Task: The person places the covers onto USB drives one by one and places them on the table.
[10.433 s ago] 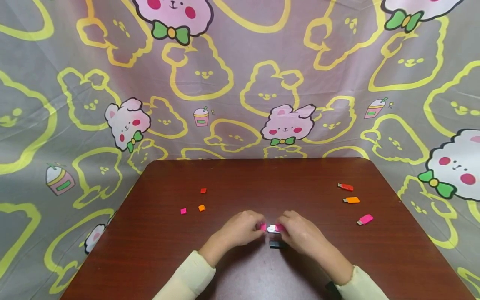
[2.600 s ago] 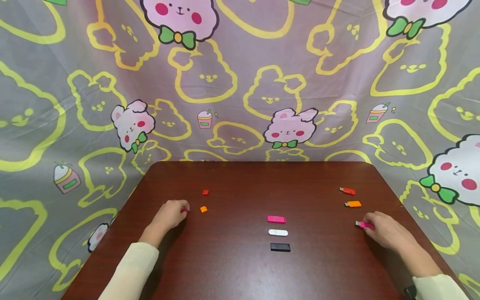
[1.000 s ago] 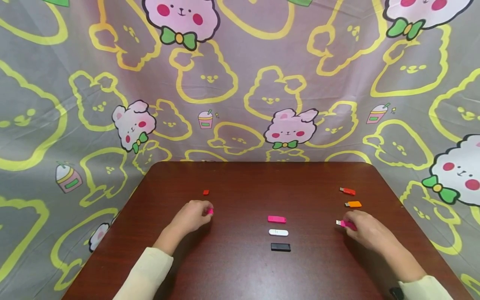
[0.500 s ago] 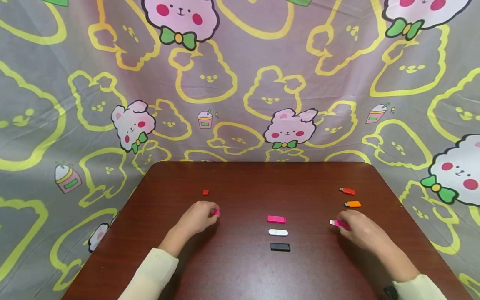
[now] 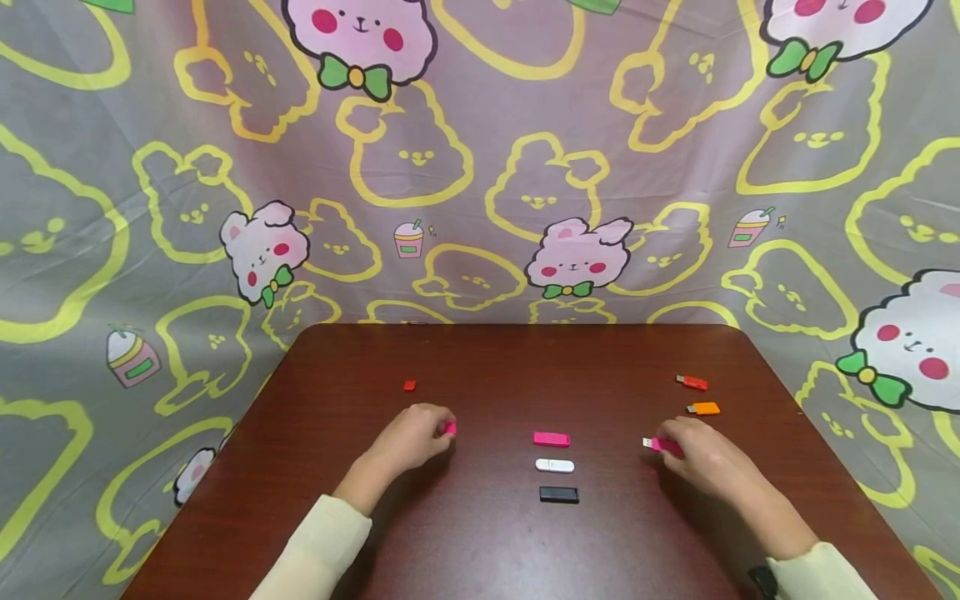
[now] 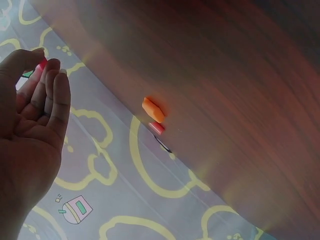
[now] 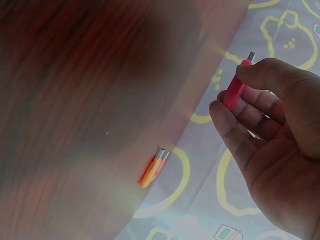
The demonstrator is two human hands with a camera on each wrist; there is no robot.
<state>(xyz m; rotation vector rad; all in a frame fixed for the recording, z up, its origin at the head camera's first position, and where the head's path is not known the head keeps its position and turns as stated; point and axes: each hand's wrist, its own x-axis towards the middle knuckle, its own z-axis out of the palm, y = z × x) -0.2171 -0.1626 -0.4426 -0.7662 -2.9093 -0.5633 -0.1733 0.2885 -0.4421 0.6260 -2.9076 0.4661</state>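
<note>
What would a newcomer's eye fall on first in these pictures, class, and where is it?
Probably the large cloth with yellow cartoon outlines, filling the background behind the brown table. Next come the left hand, left of centre, pinching a small pink cap, and the right hand opposite, holding an uncapped pink USB drive. Between them, a pink stick, a white stick and a black stick lie in a column.

Grey cloth point(image 5: 480, 108) (bunny-printed) behind table point(image 5: 487, 358).
</note>
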